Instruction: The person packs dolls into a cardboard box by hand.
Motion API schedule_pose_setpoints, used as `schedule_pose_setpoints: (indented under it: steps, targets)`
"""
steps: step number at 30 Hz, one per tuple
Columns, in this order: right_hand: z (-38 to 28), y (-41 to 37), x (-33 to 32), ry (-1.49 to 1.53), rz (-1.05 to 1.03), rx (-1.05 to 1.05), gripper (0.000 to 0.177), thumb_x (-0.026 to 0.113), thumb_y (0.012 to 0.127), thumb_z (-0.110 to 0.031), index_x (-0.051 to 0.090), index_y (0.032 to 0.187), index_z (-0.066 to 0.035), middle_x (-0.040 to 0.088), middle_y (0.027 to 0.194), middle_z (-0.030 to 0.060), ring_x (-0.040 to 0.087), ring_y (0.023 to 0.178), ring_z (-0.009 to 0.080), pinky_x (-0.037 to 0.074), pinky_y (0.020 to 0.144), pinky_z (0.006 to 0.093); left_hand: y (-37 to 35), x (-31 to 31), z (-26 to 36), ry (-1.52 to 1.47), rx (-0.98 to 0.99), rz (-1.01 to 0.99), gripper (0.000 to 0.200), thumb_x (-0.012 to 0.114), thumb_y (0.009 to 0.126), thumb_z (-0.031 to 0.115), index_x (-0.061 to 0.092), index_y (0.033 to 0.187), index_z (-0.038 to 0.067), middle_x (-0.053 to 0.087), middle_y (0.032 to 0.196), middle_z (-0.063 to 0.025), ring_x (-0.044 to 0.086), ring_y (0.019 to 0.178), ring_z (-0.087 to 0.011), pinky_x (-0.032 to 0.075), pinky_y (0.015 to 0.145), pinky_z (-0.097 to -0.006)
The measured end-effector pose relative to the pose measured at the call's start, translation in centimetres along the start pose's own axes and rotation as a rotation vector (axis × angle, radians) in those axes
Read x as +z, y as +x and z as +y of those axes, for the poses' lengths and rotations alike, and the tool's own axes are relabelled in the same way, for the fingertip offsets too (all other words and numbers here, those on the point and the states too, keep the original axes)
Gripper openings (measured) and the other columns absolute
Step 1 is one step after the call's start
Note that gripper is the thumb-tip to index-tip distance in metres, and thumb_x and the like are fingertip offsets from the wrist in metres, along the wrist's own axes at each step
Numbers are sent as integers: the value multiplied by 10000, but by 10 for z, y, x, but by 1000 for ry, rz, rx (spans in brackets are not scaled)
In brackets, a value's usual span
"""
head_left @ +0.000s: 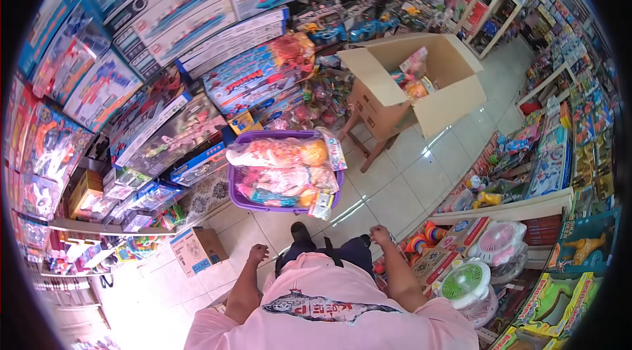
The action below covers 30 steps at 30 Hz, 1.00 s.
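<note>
My left hand [258, 253] hangs beside my body with its fingers loosely apart and nothing in it. On my other side, my right hand [380, 235] is also empty, its fingers slightly spread. In front of me stands a purple basket [232, 187] holding plastic-wrapped dolls or toys [276, 152] in orange, pink and blue, with card tags at its right side. Neither hand touches it. Beyond it, an open cardboard box [376, 110] rests on a wooden stool [376, 154], with a few wrapped toys [416, 87] inside.
Shelves with boxed toys [243, 80] rise at the left. A small cardboard box [199, 251] sits on the tiled floor near my left hand. Wrapped green fan [464, 282] and pink fan [497, 241] stand at the right, beside packed shelves. A tiled aisle [454, 152] runs to the back right.
</note>
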State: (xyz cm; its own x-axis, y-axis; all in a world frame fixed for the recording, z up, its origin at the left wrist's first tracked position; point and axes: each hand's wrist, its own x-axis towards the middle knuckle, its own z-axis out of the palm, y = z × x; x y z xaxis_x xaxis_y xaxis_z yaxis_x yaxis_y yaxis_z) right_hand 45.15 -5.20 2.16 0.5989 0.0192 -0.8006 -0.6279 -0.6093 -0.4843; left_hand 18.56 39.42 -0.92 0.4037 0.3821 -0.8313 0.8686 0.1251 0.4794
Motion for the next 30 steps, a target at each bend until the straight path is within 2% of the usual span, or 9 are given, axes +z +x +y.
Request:
schedule_pose_setpoints:
  steps: [1, 5, 9, 11, 13, 16, 21, 23, 30]
  targets:
    - [-16, -3, 12, 125, 42, -125, 204, 575, 923, -189, 629, 1064, -52, 684, 834, 86, 648, 636, 167, 486, 537, 298, 6, -10, 0, -14, -3, 0, 268, 572, 936, 235, 640, 1090, 26, 709, 904, -117, 677, 696, -215, 530, 584, -359]
    - [-84, -8, 39, 315, 160, -490, 173, 523, 934, -114, 626, 1055, -48, 668, 847, 82, 645, 681, 150, 492, 580, 279, 36, -54, 1, 30, 614, 528, 231, 569, 955, 196, 631, 1068, 4, 651, 812, -139, 638, 748, -284, 513, 684, -391]
    - [-172, -23, 42, 150, 468, -875, 166, 568, 899, -40, 600, 1058, -3, 637, 836, 79, 617, 714, 177, 515, 649, 316, -19, -101, 130, 40, 838, 893, 235, 569, 968, 197, 590, 1072, -12, 586, 942, -165, 562, 832, -308, 468, 784, -411]
    - [-229, -64, 39, -115, 582, -1087, 244, 605, 851, -6, 577, 1093, -8, 622, 996, 131, 621, 877, 251, 512, 767, 346, -45, -114, 187, -112, 864, 809, 284, 608, 932, 172, 572, 1151, -6, 549, 1116, -179, 549, 1018, -331, 446, 893, -422]
    - [-293, -102, 43, -276, 475, -1195, 443, 665, 804, -72, 532, 1224, -30, 547, 1249, 205, 535, 1119, 375, 427, 955, 449, -51, -126, 249, 92, 1203, 831, 417, 699, 851, 162, 563, 1219, 22, 519, 1238, -189, 514, 1155, -355, 420, 989, -437]
    - [-337, -117, 55, -398, 374, -1375, 613, 722, 766, -120, 483, 1326, -55, 505, 1325, 192, 464, 1216, 391, 369, 1022, 486, -92, -115, 314, 302, 1235, 851, 576, 773, 741, 141, 555, 1266, 50, 490, 1338, -172, 466, 1254, -345, 391, 1056, -436]
    - [-348, -93, 87, -465, 327, -1321, 766, 790, 716, -159, 451, 1402, -133, 486, 1363, 144, 443, 1245, 361, 359, 1032, 505, -63, -110, 335, 503, 1251, 587, 489, 795, 666, 117, 650, 1132, 91, 619, 1194, -81, 512, 1171, -334, 439, 1002, -430]
    - [-349, -91, 93, -613, 413, -1111, 753, 803, 703, -155, 478, 1382, -160, 498, 1347, 113, 457, 1219, 350, 369, 1023, 495, -59, -103, 335, 466, 1239, 624, 391, 803, 691, 154, 679, 1056, 86, 667, 1072, -65, 548, 1123, -308, 425, 1009, -428]
    - [-356, -107, 67, -529, 298, -1281, 672, 772, 640, -72, 570, 1277, -146, 550, 1266, 84, 494, 1127, 334, 415, 955, 439, -79, -103, 319, 465, 1230, 640, 404, 817, 678, 205, 678, 1031, 67, 667, 1046, -101, 571, 1037, -315, 450, 933, -430]
